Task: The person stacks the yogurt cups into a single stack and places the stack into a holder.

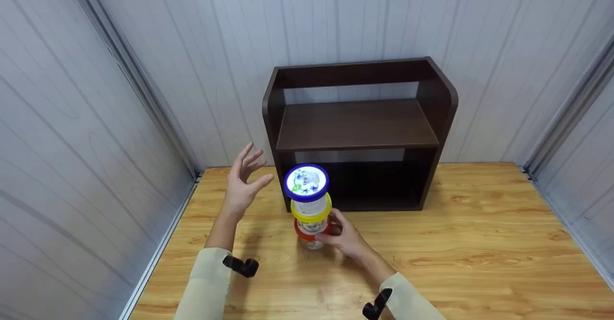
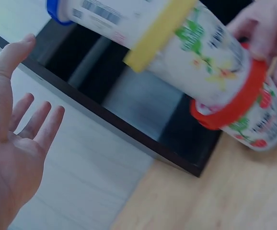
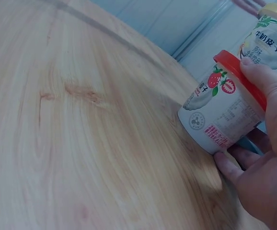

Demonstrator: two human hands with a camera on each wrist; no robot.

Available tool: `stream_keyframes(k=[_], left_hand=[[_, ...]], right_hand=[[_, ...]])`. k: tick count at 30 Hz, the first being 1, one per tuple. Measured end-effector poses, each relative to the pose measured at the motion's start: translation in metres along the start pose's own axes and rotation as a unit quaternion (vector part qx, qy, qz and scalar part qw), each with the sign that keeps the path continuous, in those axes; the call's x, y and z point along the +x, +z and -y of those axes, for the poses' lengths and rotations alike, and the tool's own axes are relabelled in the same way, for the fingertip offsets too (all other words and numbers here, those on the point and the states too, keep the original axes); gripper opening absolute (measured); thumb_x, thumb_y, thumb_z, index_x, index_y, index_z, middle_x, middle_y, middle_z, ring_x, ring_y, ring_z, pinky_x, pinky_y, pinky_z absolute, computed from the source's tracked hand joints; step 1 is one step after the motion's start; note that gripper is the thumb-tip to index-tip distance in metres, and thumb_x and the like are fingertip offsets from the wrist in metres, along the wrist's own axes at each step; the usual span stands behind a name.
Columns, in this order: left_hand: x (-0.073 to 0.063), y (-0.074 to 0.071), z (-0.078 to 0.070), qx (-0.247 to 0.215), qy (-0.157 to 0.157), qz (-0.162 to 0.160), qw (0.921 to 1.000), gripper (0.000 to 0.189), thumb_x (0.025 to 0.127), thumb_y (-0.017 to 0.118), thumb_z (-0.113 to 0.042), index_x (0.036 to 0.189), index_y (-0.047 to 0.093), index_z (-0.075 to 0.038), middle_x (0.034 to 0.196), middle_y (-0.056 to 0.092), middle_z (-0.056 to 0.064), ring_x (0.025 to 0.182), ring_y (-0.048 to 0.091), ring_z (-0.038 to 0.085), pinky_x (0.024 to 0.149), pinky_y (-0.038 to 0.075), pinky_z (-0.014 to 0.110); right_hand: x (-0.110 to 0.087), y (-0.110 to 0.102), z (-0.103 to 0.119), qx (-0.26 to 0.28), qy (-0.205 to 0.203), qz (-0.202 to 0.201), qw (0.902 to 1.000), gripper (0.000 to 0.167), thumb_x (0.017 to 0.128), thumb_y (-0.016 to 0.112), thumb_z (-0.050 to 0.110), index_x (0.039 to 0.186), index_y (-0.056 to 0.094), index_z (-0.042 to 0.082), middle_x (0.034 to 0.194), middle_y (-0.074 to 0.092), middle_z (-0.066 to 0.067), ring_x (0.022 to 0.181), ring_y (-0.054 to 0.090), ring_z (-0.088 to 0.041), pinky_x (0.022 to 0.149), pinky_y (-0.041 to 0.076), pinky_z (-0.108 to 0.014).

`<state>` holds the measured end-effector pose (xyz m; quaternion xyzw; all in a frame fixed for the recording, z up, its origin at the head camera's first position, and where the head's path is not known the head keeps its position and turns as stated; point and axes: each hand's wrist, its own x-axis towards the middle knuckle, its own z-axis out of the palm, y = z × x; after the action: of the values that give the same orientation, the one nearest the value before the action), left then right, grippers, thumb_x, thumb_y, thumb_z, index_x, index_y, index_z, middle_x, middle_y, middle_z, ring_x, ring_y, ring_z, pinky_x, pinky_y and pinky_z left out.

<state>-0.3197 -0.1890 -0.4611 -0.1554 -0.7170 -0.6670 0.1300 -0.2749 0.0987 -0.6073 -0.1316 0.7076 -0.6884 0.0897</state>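
Three yogurt cups stand in a stack on the wooden table. On top is the blue-lidded cup (image 1: 306, 183), below it the yellow-lidded cup (image 2: 208, 60), and at the bottom the red-lidded cup (image 3: 222, 103). My right hand (image 1: 349, 237) grips the bottom cup from the right, its thumb on the red lid and its fingers low around the side. To the left of the stack my left hand (image 1: 243, 183) is held up, fingers apart, touching nothing. In the left wrist view its palm and spread fingers (image 2: 47, 129) are bare.
A dark brown two-tier shelf (image 1: 357, 123) stands right behind the stack, close to the back wall (image 1: 230, 46). Pale panelled walls enclose the wooden table (image 1: 479, 243) at the back and both sides.
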Motion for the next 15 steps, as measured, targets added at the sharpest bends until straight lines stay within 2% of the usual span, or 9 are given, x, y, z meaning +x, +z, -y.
stream_keyframes(k=[6, 8, 11, 13, 15], left_hand=[[0.014, 0.001, -0.016, 0.015, 0.02, -0.002, 0.9997, 0.09, 0.097, 0.083, 0.005, 0.174, 0.038, -0.008, 0.171, 0.054, 0.023, 0.153, 0.058, 0.045, 0.109, 0.061, 0.024], [0.019, 0.002, -0.021, 0.026, 0.022, -0.002, 0.9994, 0.09, 0.097, 0.083, 0.004, 0.175, 0.039, -0.009, 0.172, 0.053, 0.021, 0.155, 0.057, 0.045, 0.113, 0.062, 0.032], [0.026, 0.004, -0.03, 0.037, 0.023, 0.0, 0.999, 0.091, 0.097, 0.084, 0.003, 0.175, 0.039, -0.012, 0.175, 0.05, 0.018, 0.158, 0.054, 0.042, 0.12, 0.06, 0.051], [0.03, 0.005, -0.037, 0.044, 0.025, 0.004, 0.9987, 0.092, 0.097, 0.085, 0.001, 0.175, 0.039, -0.013, 0.177, 0.049, 0.016, 0.161, 0.051, 0.042, 0.123, 0.055, 0.062], [0.035, 0.006, -0.042, 0.053, 0.03, 0.004, 0.9982, 0.093, 0.097, 0.085, -0.001, 0.176, 0.039, -0.015, 0.178, 0.047, 0.016, 0.163, 0.048, 0.042, 0.125, 0.052, 0.067]], right_hand=[[0.0, 0.0, 0.003, -0.005, -0.003, 0.001, 1.0, 0.079, 0.098, 0.086, 0.007, 0.165, 0.044, 0.001, 0.164, 0.056, -0.032, 0.155, 0.056, -0.051, 0.131, 0.047, -0.062], [0.0, 0.0, 0.004, -0.006, -0.002, 0.0, 1.0, 0.08, 0.097, 0.086, 0.006, 0.165, 0.044, 0.001, 0.164, 0.058, -0.031, 0.155, 0.056, -0.051, 0.131, 0.047, -0.062], [0.0, 0.0, 0.005, -0.01, 0.0, -0.001, 0.9999, 0.08, 0.097, 0.086, 0.006, 0.165, 0.045, 0.001, 0.163, 0.058, -0.031, 0.154, 0.057, -0.051, 0.131, 0.047, -0.062], [0.0, 0.0, 0.005, -0.013, 0.002, 0.0, 0.9999, 0.079, 0.098, 0.086, 0.006, 0.165, 0.044, 0.001, 0.164, 0.058, -0.031, 0.154, 0.057, -0.05, 0.131, 0.047, -0.062], [0.0, 0.0, 0.006, -0.014, 0.004, 0.001, 0.9999, 0.079, 0.098, 0.086, 0.006, 0.166, 0.044, 0.001, 0.165, 0.057, -0.031, 0.155, 0.056, -0.051, 0.132, 0.045, -0.062]])
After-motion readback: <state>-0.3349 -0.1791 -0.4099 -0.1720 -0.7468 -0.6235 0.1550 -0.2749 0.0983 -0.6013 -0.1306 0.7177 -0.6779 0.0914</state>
